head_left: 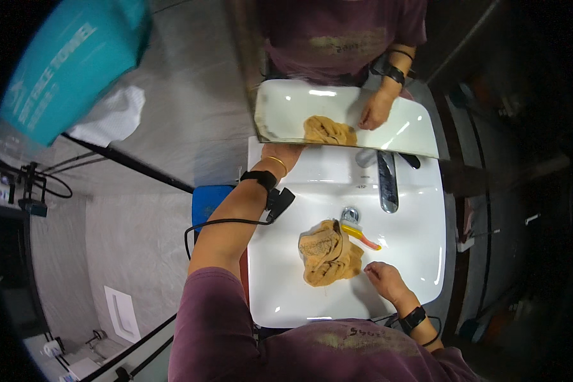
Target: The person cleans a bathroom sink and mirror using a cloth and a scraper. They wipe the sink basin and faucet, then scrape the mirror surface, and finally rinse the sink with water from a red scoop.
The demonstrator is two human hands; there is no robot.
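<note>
My left hand (284,153) reaches to the back left of the white washbasin (277,286). Its fingers are hidden at the mirror's lower edge, so I cannot tell whether they hold anything. A crumpled tan cloth (332,258), with darker marks, lies in the bowl. Just right of the cloth, my right hand (387,281) hovers over the front of the basin with curled fingers and nothing visible in them. Between cloth and tap, a small brush (361,236) with a yellow and red handle rests beside the metal drain (350,215).
A chrome tap (388,186) juts over the bowl. The mirror (344,105) overhangs the basin's back and reflects my torso and the cloth. A teal face-towel pack (76,62) hangs at upper left, a white sheet (112,114) sticking out. Something blue (210,203) stands left of the basin.
</note>
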